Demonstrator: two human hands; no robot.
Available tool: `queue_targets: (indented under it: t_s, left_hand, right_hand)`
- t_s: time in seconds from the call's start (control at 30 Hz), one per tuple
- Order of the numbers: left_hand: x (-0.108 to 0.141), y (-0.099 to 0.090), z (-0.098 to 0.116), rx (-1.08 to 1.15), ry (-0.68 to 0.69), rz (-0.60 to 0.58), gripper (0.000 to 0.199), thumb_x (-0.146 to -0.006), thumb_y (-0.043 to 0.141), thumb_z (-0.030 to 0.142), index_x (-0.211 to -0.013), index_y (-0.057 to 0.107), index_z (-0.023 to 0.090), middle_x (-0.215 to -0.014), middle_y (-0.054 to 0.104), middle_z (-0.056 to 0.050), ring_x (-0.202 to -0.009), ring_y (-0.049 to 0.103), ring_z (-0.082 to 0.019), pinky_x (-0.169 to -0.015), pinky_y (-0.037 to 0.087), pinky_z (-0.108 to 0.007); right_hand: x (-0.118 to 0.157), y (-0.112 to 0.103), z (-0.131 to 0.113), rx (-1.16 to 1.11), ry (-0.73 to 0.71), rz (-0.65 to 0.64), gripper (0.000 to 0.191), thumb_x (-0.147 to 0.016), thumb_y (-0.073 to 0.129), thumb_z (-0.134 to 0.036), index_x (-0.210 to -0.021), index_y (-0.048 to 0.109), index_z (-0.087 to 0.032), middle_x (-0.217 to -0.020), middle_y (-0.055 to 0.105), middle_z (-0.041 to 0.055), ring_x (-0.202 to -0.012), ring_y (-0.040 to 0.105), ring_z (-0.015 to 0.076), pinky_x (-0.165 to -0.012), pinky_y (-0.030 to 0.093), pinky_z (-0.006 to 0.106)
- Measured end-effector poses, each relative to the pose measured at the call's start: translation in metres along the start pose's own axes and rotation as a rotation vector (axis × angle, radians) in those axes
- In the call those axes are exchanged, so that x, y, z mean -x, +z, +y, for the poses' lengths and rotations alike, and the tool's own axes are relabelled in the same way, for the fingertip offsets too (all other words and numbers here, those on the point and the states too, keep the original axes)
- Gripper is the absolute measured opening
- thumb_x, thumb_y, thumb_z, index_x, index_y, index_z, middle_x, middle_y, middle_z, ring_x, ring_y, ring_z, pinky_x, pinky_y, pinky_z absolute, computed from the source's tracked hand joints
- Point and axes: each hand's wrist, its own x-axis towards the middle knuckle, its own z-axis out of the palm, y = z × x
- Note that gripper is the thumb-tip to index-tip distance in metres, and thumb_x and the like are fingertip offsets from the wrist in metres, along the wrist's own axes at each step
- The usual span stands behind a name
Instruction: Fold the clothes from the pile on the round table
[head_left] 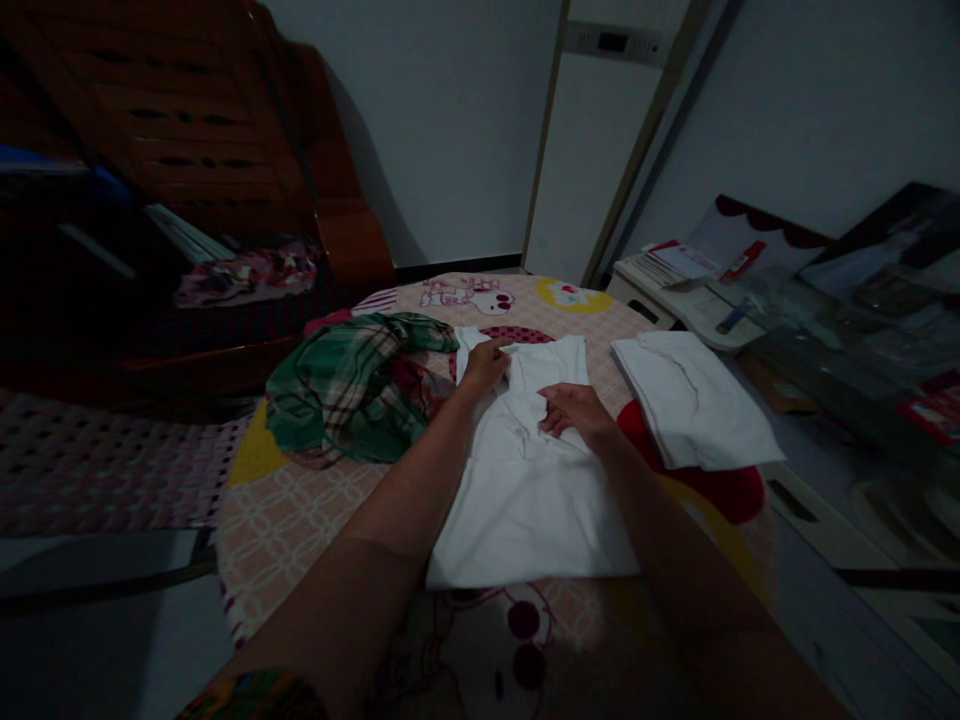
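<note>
A white garment (536, 520), partly folded, lies on the round table in front of me. Its far part is narrower and creased, while the near part spreads flat and wider. My left hand (486, 365) is closed on the fabric near the far left, the fingertips partly hidden in the folds. Over the middle right of the same garment, my right hand (574, 410) has its fingers curled and pinching a bit of cloth. To the left, a green plaid cloth (352, 390) lies in a loose heap. On the right sits a folded white garment (697, 400).
The round table has a patterned cloth (300, 520) with cartoon prints. A wooden chair (187, 130) with clothes stands at the back left. At the right are a white cabinet (637, 300) with papers and a glass top (825, 350). A tall pale appliance (585, 140) stands behind.
</note>
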Motion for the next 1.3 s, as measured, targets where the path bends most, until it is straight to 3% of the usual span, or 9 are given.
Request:
queue_targets:
  t_s: [0.1, 0.2, 0.27, 0.37, 0.53, 0.73, 1.0, 1.17, 1.3]
  left_hand:
    - [0.001, -0.002, 0.004, -0.034, 0.075, 0.032, 0.037, -0.078, 0.059, 0.011, -0.112, 0.074, 0.016, -0.090, 0.073, -0.006, -0.083, 0.065, -0.017, -0.081, 0.050, -0.027]
    - [0.001, -0.004, 0.008, -0.095, 0.183, 0.001, 0.025, -0.081, 0.061, 0.018, -0.102, 0.075, 0.017, -0.107, 0.072, -0.009, -0.099, 0.065, -0.021, -0.091, 0.049, -0.030]
    - [0.002, -0.004, 0.009, -0.143, 0.234, -0.053, 0.019, -0.080, 0.062, 0.018, -0.094, 0.075, 0.018, -0.107, 0.072, -0.009, -0.103, 0.063, -0.022, -0.096, 0.047, -0.033]
    - [0.002, -0.003, 0.008, -0.194, 0.275, -0.116, 0.013, -0.077, 0.062, 0.014, -0.081, 0.073, 0.018, -0.097, 0.071, -0.008, -0.102, 0.061, -0.023, -0.100, 0.044, -0.034]
    - [0.001, -0.003, 0.007, -0.291, 0.269, -0.107, 0.009, -0.075, 0.063, 0.012, -0.080, 0.069, 0.016, -0.090, 0.068, -0.007, -0.093, 0.060, -0.021, -0.090, 0.047, -0.032]
    - [0.001, -0.008, 0.011, -0.425, 0.197, 0.131, 0.018, -0.082, 0.057, 0.013, -0.095, 0.070, 0.015, -0.095, 0.070, -0.009, -0.090, 0.064, -0.021, -0.087, 0.049, -0.032]
    - [0.005, -0.004, 0.013, -0.471, 0.298, -0.130, 0.025, -0.083, 0.057, 0.015, -0.100, 0.076, 0.017, -0.104, 0.075, -0.009, -0.096, 0.067, -0.023, -0.093, 0.049, -0.033]
    - [0.006, -0.006, 0.016, -0.429, 0.265, -0.122, 0.020, -0.085, 0.060, 0.026, -0.080, 0.076, 0.015, -0.084, 0.073, -0.009, -0.082, 0.066, -0.022, -0.082, 0.049, -0.033]
    - [0.003, -0.012, 0.016, -0.377, 0.158, -0.091, 0.015, -0.074, 0.061, 0.015, -0.080, 0.075, 0.015, -0.077, 0.072, -0.006, -0.076, 0.064, -0.019, -0.076, 0.049, -0.030]
  right_hand:
    - [0.002, -0.007, -0.005, 0.006, -0.074, 0.012, 0.046, -0.072, 0.075, -0.055, -0.093, 0.068, -0.014, -0.075, 0.071, 0.0058, -0.050, 0.066, 0.0138, -0.039, 0.048, 0.021]
    - [0.002, -0.009, -0.003, 0.087, -0.100, -0.075, 0.048, -0.070, 0.075, -0.054, -0.096, 0.071, -0.013, -0.071, 0.071, 0.0046, -0.051, 0.065, 0.0132, -0.041, 0.048, 0.020]
    - [0.001, -0.007, 0.000, 0.148, -0.093, -0.149, 0.045, -0.069, 0.075, -0.050, -0.095, 0.073, -0.013, -0.065, 0.068, 0.0028, -0.051, 0.064, 0.0130, -0.041, 0.046, 0.019]
    - [0.001, -0.004, 0.003, 0.152, -0.118, -0.162, 0.043, -0.071, 0.073, -0.046, -0.098, 0.075, -0.013, -0.074, 0.072, 0.0051, -0.053, 0.064, 0.0121, -0.042, 0.046, 0.019]
    - [0.001, -0.007, 0.004, 0.188, -0.143, -0.215, 0.041, -0.075, 0.070, -0.044, -0.101, 0.077, -0.013, -0.068, 0.070, 0.0038, -0.054, 0.062, 0.0116, -0.044, 0.043, 0.019]
    - [0.000, -0.008, 0.009, 0.290, -0.192, -0.281, 0.039, -0.078, 0.070, -0.044, -0.102, 0.079, -0.014, -0.068, 0.070, 0.0037, -0.056, 0.058, 0.0112, -0.047, 0.040, 0.020]
    - [0.002, -0.008, 0.007, 0.408, -0.222, -0.293, 0.039, -0.079, 0.068, -0.048, -0.089, 0.080, -0.013, -0.064, 0.068, 0.0039, -0.056, 0.056, 0.0120, -0.050, 0.040, 0.022]
    - [0.001, -0.009, 0.010, 0.420, -0.223, -0.279, 0.038, -0.080, 0.068, -0.047, -0.089, 0.080, -0.013, -0.062, 0.067, 0.0029, -0.054, 0.053, 0.0110, -0.050, 0.039, 0.021]
    - [0.001, -0.009, 0.009, 0.388, -0.226, -0.284, 0.037, -0.079, 0.069, -0.047, -0.088, 0.080, -0.013, -0.064, 0.069, 0.0036, -0.056, 0.056, 0.0118, -0.051, 0.040, 0.022]
